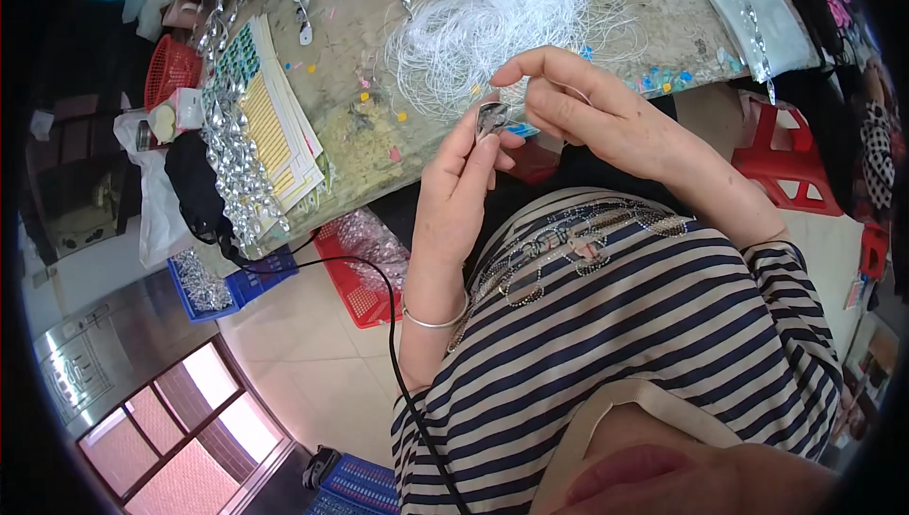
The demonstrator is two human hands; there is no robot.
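Note:
My left hand is closed near the table's front edge, thumb and fingers pinching a small shiny silver piece. To its right my right hand is curled, its index finger reaching toward that piece. A short bit of thin white string shows at the right hand's fingers; where it runs from there I cannot make out. Just beyond both hands lies a large tangled heap of white string. Bright blue scraps show just below the fingers.
Twisted silver strands hang over the table's left end beside striped cards. A clear plastic bag lies far right. Red stool, red basket and blue bin stand below. A black cable crosses near my left arm.

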